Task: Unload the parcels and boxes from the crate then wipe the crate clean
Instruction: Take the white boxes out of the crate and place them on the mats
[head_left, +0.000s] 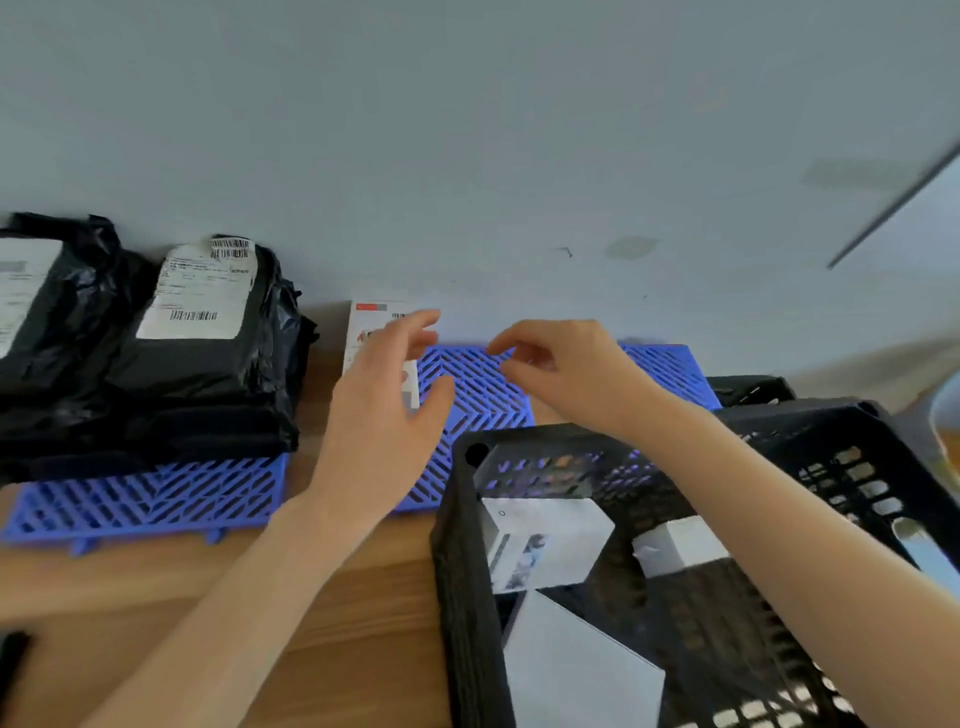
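left hand (382, 415) and right hand (566, 374) hover over blue mat (480, 395)

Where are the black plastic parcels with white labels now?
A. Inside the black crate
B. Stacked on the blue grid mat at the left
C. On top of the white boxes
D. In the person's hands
B: the black parcels lie stacked on the blue grid mat at the left. The black crate shows only white boxes, and the left hand and right hand hold nothing.
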